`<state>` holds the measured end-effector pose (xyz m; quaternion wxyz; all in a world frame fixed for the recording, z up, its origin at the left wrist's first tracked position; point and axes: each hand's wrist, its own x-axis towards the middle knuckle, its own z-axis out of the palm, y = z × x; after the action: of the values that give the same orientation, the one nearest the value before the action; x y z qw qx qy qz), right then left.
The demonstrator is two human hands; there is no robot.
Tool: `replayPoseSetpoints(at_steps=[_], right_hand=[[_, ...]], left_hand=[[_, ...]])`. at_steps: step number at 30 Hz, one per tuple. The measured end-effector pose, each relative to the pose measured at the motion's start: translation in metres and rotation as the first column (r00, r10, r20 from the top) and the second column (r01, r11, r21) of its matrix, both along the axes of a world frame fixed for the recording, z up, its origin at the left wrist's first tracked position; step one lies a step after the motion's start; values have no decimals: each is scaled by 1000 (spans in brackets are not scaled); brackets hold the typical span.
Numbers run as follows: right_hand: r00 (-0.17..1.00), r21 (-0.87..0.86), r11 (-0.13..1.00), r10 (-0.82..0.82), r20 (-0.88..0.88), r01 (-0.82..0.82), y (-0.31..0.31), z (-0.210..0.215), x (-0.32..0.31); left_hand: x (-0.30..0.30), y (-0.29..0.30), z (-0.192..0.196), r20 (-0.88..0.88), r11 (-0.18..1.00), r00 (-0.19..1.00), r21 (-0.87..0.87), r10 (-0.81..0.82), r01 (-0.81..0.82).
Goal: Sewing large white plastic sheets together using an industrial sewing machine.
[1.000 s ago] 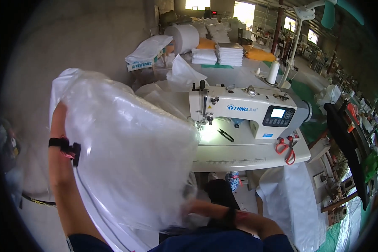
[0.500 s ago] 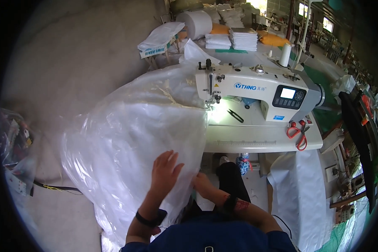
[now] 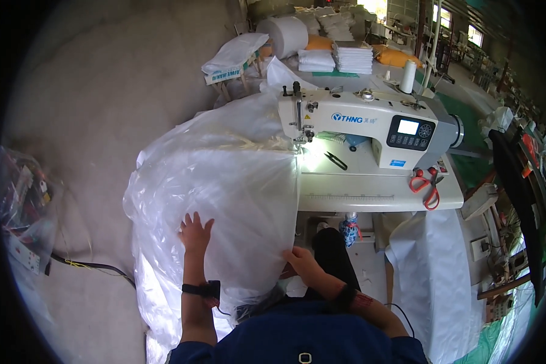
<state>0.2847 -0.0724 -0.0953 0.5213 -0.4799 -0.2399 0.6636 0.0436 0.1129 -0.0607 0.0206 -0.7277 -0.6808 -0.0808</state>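
A large white, shiny plastic sheet [image 3: 236,200] spreads over the left side of the sewing machine [image 3: 358,118] and hangs toward my lap. Its upper right part runs in beside the machine's lit needle area. My left hand [image 3: 195,233] lies on the sheet, palm down with fingers spread. Near my knee, my right hand [image 3: 304,266] pinches the sheet's right edge between thumb and fingers; some of those fingers are hidden. On the machine bed lie black thread snips [image 3: 336,161] and red-handled scissors [image 3: 428,188].
A white thread cone [image 3: 408,77] stands behind the machine. Further back are stacked white sheets [image 3: 353,57], a big white roll [image 3: 283,36] and orange sacks [image 3: 397,57]. White material [image 3: 434,267] hangs at right. A clear bag of odds and ends [image 3: 27,200] sits far left, near a black cable [image 3: 94,266].
My left hand has moved left and slightly up across the sheet, its fingers spreading. The sheet's left side has drawn inward and bunched. My right hand stays at the right edge.
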Motion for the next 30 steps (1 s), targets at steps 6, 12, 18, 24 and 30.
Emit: replayPoseSetpoints(at_steps=[6,12,18,24,30], right_hand=[[976,28,983,-182,122,180,21,-29,12],[855,233,938,-332,399,255,44,-31,6],[677,356,905,-414,609,232,49,-29,8],[536,364,915,-398,744,173,48,-13,7],[494,400,907,-411,766,134,59,-12,15]], left_hand=[[91,-81,37,217,720,689,292,-691,630],[121,-112,-19,224,691,661,88,-716,718],[123,-129,-11,421,660,572,88,-704,746],[103,-164,-15,320,700,646,84,-693,709],[80,-169,-48,144,697,688,15,-711,717]])
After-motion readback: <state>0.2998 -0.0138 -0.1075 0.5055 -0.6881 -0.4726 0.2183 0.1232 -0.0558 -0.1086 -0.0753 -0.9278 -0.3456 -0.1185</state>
